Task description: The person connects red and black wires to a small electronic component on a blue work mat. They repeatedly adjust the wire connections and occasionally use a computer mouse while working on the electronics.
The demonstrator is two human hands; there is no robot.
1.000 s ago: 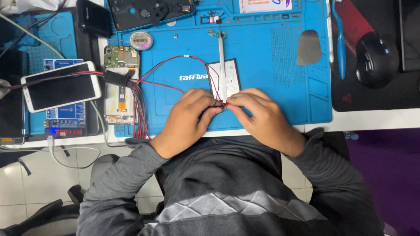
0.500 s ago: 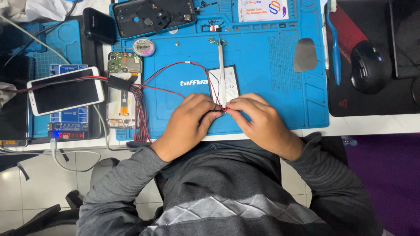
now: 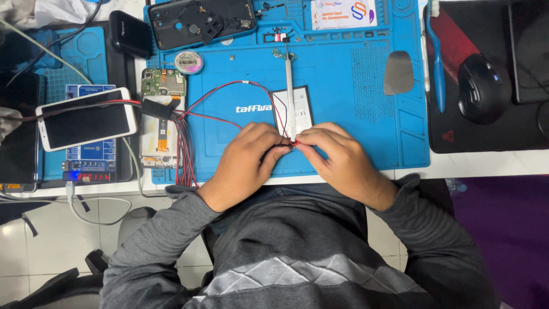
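Blue silicone repair mat (image 3: 354, 114) is noted on white desk; thin red-and-black wire ends (image 3: 290, 143) are pinched by left hand (image 3: 246, 160) and right hand (image 3: 337, 160), fingertips closed together, beside flat black battery (image 3: 300, 111).

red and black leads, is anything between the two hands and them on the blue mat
Nothing visible does. Both the left hand and right hand already pinch the red and black leads at their fingertips, beside the flat battery on the blue mat.

Fingertips of both hands hide the wire ends (image 3: 293, 143); the flat battery (image 3: 293, 117) is partly covered; top edge crops the phone back shell (image 3: 200, 23)
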